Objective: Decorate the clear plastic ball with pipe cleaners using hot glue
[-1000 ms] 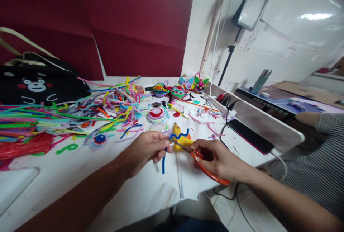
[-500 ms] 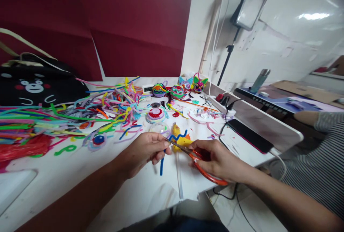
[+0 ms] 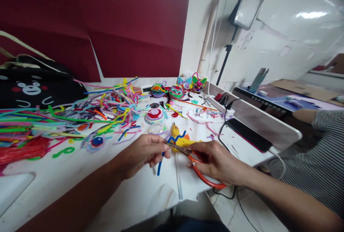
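My left hand (image 3: 145, 152) pinches a blue pipe cleaner (image 3: 160, 163) low over the white table (image 3: 80, 167); its lower end hangs below my fingers. My right hand (image 3: 217, 162) grips orange-handled scissors (image 3: 197, 167), whose blades point left and meet the pipe cleaner right at my left fingertips. Just behind the blades lies a yellow glue gun (image 3: 182, 140) with a wavy blue pipe cleaner over it.
A heap of coloured pipe cleaners (image 3: 61, 117) covers the table's left half, beside a black bear-face bag (image 3: 32, 88). Small pipe-cleaner figures (image 3: 176, 90) stand at the back. A phone (image 3: 248, 135) with a cable lies at right. Another person's striped sleeve (image 3: 322, 160) is at far right.
Both hands have shifted slightly down and left together, keeping the scissors against the blue pipe cleaner. The view drifted a little.
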### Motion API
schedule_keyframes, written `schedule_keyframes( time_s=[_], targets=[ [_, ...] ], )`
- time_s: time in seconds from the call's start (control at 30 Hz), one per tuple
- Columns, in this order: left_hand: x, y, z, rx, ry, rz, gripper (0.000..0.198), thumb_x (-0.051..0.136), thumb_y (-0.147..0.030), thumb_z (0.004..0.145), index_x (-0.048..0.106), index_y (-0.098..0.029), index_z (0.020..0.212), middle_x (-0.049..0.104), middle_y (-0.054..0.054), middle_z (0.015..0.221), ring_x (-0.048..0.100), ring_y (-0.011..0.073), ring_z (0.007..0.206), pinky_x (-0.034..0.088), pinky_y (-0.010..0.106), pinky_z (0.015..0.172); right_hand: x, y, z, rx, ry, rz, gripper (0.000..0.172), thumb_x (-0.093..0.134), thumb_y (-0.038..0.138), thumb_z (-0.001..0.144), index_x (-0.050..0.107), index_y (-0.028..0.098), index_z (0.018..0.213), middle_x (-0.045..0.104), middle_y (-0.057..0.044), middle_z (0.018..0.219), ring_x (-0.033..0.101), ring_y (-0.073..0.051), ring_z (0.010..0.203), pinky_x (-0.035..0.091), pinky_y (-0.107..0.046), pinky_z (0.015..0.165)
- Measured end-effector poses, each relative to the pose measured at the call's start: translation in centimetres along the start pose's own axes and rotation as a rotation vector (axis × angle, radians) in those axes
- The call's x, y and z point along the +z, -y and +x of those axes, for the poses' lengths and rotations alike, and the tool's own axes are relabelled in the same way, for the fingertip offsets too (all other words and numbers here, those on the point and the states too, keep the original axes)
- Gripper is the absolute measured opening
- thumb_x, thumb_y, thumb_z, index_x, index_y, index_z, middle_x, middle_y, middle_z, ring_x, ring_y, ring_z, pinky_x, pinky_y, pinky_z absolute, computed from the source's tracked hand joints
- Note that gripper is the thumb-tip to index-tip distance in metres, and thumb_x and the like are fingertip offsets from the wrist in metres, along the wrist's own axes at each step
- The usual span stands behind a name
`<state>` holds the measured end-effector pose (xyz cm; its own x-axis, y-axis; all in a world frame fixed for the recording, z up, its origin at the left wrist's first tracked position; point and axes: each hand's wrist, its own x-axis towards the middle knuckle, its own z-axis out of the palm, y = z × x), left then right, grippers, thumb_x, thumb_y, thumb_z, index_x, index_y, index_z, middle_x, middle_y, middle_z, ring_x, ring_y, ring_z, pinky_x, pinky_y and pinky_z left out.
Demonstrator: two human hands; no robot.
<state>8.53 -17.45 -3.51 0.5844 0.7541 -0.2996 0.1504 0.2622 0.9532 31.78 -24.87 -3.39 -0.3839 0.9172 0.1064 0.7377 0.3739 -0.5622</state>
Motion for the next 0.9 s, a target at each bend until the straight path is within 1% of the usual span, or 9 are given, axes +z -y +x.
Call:
schedule_keyframes(
  time_s=[0.07,0.17,0.27,0.43,0.57,0.9],
  targets=[
    [-0.11,0.07,0.13,-0.007,-0.003,0.031,0.022,0.067,-0.032,0.075,0.065,-0.011,0.069,0.057,0.000,0.055,0.035,0.0030,0.040,0.023,0.018,0.038,0.00,0.04,-0.03,-0.008,0.006,0.004,0.027,0.061,0.039,0.086,0.067,0.018,0.102,0.052,0.004,0.066,0.038,-0.009,0.056,0.030,-0.022,0.053],
    [-0.17,0.14,0.19,0.005,-0.020,0.054,0.025,0.067,-0.033,0.075,0.064,-0.011,0.065,0.046,-0.004,0.045,0.031,0.0031,0.039,0.019,0.018,0.038,-0.07,0.01,-0.07,-0.018,0.012,0.016,0.028,0.060,0.040,0.087,0.066,0.018,0.103,0.053,0.003,0.067,0.039,-0.009,0.056,0.031,-0.022,0.054],
    [-0.10,0.09,0.08,0.019,-0.030,0.059,0.026,0.066,-0.034,0.075,0.064,-0.011,0.063,0.043,-0.005,0.043,0.030,0.0031,0.039,0.018,0.019,0.039,-0.21,-0.03,-0.02,-0.032,0.011,0.018,0.031,0.058,0.043,0.089,0.065,0.017,0.105,0.053,0.002,0.069,0.040,-0.009,0.058,0.032,-0.022,0.055],
    [-0.05,-0.07,-0.09,0.013,-0.035,0.064,0.026,0.067,-0.035,0.074,0.064,-0.012,0.063,0.042,-0.005,0.042,0.029,0.0035,0.040,0.017,0.020,0.040,-0.31,0.00,0.12,-0.052,0.001,0.028,0.028,0.059,0.041,0.089,0.065,0.016,0.100,0.053,0.003,0.069,0.039,-0.009,0.057,0.031,-0.022,0.054],
    [-0.08,-0.19,-0.02,0.010,-0.042,0.072,0.026,0.066,-0.035,0.073,0.063,-0.012,0.062,0.040,-0.005,0.041,0.028,0.0037,0.039,0.015,0.020,0.041,-0.24,0.12,0.20,-0.065,0.003,0.029,0.025,0.060,0.037,0.088,0.065,0.017,0.103,0.054,0.003,0.070,0.039,-0.009,0.057,0.031,-0.021,0.054],
    [-0.14,-0.06,-0.06,0.003,-0.054,0.078,0.024,0.066,-0.034,0.073,0.063,-0.014,0.060,0.039,-0.004,0.043,0.027,0.0050,0.041,0.014,0.021,0.042,-0.44,0.57,0.42,-0.115,0.033,-0.084,0.032,0.054,0.040,0.092,0.065,0.014,0.108,0.058,-0.002,0.073,0.040,-0.010,0.056,0.031,-0.024,0.055]
  ],
)
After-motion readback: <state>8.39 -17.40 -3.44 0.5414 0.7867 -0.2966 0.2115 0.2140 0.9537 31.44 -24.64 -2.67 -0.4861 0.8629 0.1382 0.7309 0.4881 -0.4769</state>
